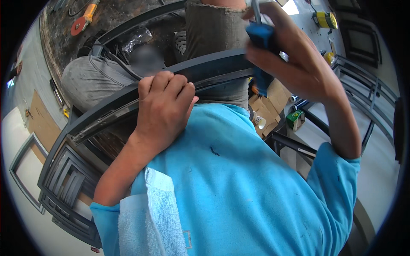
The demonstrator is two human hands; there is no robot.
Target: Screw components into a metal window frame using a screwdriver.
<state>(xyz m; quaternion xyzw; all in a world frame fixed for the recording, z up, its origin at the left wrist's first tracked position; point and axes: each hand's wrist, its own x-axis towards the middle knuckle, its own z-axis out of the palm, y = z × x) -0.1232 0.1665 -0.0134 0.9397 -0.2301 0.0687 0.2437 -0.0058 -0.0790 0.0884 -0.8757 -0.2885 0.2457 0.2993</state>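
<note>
Head view | dark grey metal frame rail [213,64], centre of frame: judged stiff, moderately heavy, smooth; hold across its width | left hand [163,101], centre: fingers curled at rail, undersides hidden, grip cannot be told | right hand [294,57], upper right: fingers clasp blue-handled tool [259,36], likely light, rigid; hold by handle

A bar [209,64] crosses before the torso [239,170], the left hand [164,100] on it. To that hand's right, a tool [261,34] is in the right hand [294,55]. A grinder [86,18] lies ahead on the left, beyond the bar. A carton [277,96] sits right of the torso, a box [294,120] just right of it. Cardboard [42,116] lies far left.
</note>
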